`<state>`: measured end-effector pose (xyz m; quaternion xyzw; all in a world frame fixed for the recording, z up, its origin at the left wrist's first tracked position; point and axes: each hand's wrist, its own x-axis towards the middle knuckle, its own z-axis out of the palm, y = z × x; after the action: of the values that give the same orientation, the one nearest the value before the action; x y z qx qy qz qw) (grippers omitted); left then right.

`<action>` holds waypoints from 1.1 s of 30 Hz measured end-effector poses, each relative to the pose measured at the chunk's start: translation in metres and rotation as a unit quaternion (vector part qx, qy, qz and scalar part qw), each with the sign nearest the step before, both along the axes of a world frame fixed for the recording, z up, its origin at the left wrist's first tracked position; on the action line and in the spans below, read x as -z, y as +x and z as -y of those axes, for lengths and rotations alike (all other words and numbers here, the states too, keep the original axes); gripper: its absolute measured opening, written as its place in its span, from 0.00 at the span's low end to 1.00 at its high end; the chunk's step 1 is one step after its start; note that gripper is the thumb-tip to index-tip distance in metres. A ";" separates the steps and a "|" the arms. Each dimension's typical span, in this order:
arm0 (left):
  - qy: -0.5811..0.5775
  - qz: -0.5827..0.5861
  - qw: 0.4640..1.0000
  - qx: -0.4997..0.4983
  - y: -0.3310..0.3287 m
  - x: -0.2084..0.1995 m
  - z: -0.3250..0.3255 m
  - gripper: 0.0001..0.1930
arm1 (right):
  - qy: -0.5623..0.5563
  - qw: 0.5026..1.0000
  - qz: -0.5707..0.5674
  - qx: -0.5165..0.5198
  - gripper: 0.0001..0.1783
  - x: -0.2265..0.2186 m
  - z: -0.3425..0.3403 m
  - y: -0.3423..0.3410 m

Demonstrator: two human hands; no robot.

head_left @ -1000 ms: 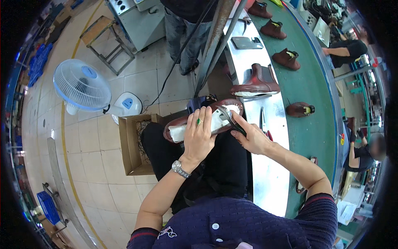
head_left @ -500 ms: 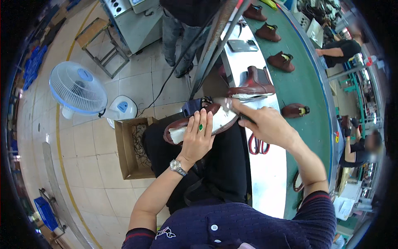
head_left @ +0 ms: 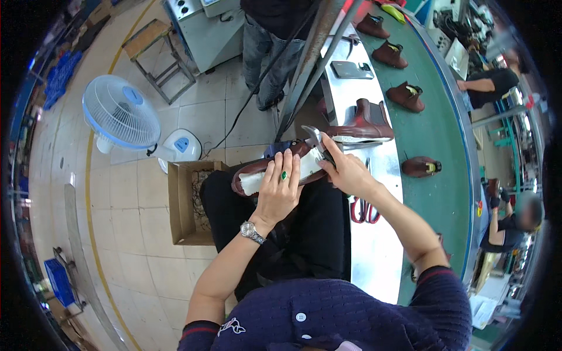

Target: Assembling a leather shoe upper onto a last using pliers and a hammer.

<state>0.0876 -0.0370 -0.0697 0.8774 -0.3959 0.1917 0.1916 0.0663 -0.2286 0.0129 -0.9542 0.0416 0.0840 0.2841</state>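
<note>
A dark brown leather boot (head_left: 248, 182) lies across my lap, its white underside facing up. My left hand (head_left: 280, 188) holds it there, fingers laid together over the white sole and the thumb at the near side. My right hand (head_left: 351, 172) is closed round the handle of a hammer (head_left: 314, 136); its metal head is over the right part of the sole. Whether the head touches the sole I cannot tell. A second brown boot (head_left: 367, 121) lies on its side on the metal bench just beyond my right hand.
On the metal bench (head_left: 377, 263) are red-handled scissors (head_left: 365, 212) and a phone (head_left: 352, 70). Several brown boots ride on the green belt (head_left: 436, 128) at the right. A cardboard box (head_left: 175, 205) and white fan (head_left: 121, 111) stand left. Another person's legs (head_left: 263, 58) are ahead.
The hammer, blurred over the sole before, now shows clearly, with its head tipped up and to the left. My right hand has shifted left. My left hand keeps its place on the boot.
</note>
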 end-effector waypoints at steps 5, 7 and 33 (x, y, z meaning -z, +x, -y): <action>-0.020 -0.007 1.000 -0.007 -0.004 0.002 -0.004 0.36 | -0.021 0.998 -0.021 -0.058 0.36 -0.032 0.005 0.007; -0.015 -0.010 1.000 0.002 -0.003 -0.003 0.005 0.37 | 0.086 0.985 0.080 0.130 0.34 -0.004 0.008 -0.002; -0.020 -0.020 1.000 -0.004 0.001 -0.005 -0.003 0.33 | 0.008 0.994 0.014 0.109 0.30 0.007 0.007 -0.062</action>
<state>0.0890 -0.0336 -0.0650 0.8785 -0.3846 0.1828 0.2166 0.0040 -0.2358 0.0057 -0.9429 0.1409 0.0393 0.2994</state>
